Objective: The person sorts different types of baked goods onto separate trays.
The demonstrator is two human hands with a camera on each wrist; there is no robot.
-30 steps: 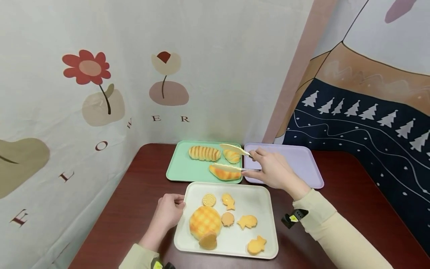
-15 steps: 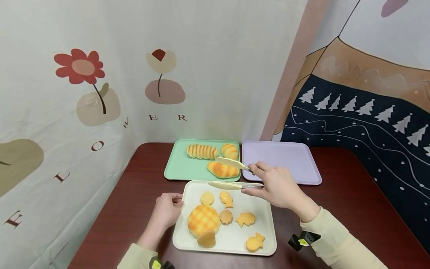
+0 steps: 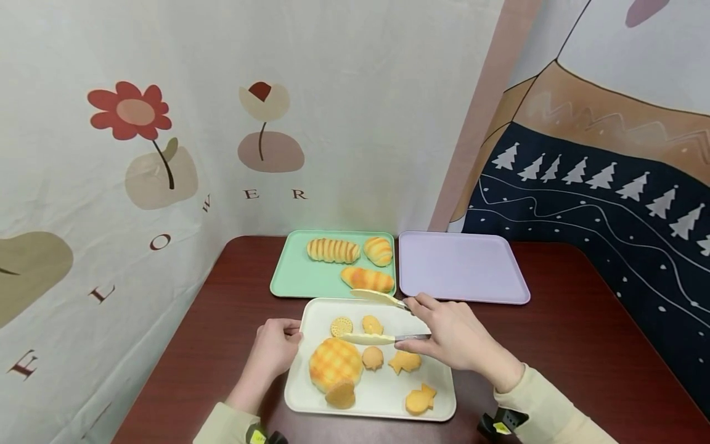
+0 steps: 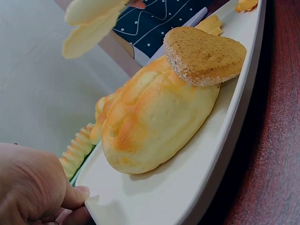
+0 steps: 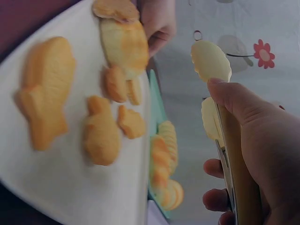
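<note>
My right hand (image 3: 440, 333) grips pale yellow tongs (image 3: 373, 317) by the handle. Their two arms are spread apart and carry nothing. They hover over the back of the white tray (image 3: 435, 376), just above a small fish-shaped cookie (image 3: 371, 323). My left hand (image 3: 280, 344) holds the tray's left rim (image 4: 211, 173) with the thumb on top. A large round bun (image 3: 333, 362) lies near that hand, with a heart-shaped cookie (image 4: 204, 54) leaning on it. In the right wrist view the tongs (image 5: 211, 61) stick out past my thumb, above blurred cookies (image 5: 44, 91).
Several more small cookies (image 3: 420, 399) lie on the white tray. Behind it a green tray (image 3: 296, 280) holds three bread rolls (image 3: 333, 250). A bare lilac tray (image 3: 460, 268) sits to its right. All stand on a dark red table (image 3: 582, 345) in a corner of cloth-hung walls.
My right hand has drawn the tongs back from over the green tray to over the white tray. The rolls stay on the green tray. My left hand keeps its hold.
</note>
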